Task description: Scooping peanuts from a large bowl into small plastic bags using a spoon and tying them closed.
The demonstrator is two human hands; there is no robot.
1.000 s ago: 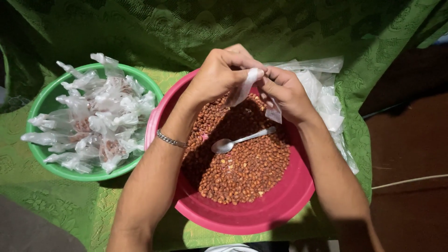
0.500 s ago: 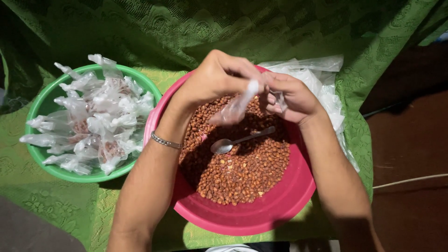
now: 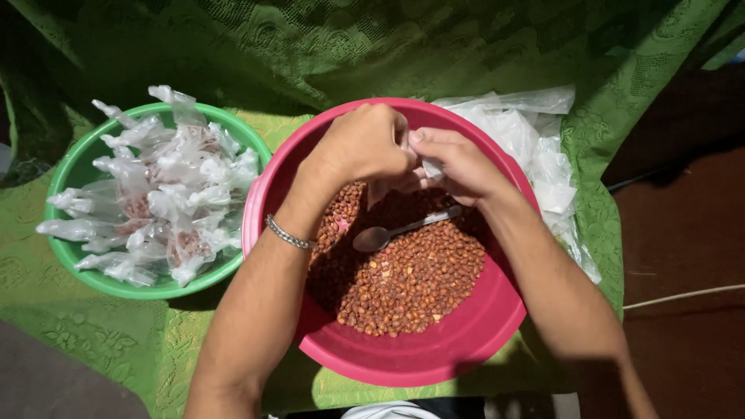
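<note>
Two hands, left hand point(image 3: 365, 143) and right hand point(image 3: 458, 163), fingers pinching one small bag point(image 3: 431, 167) between them above pink bowl point(image 3: 403, 361); spoon point(image 3: 400, 231) just below, handle pointing right.

Place: home food-packing spot; green lace cloth point(image 3: 434, 46); plastic basins point(image 3: 77, 167); knotted snack bags point(image 3: 167, 194); bare floor point(image 3: 683, 233)

Both hands point(image 3: 411, 155) pinching small clear bag point(image 3: 431, 169) over pink bowl point(image 3: 403, 361) of peanuts point(image 3: 411, 279)
</note>
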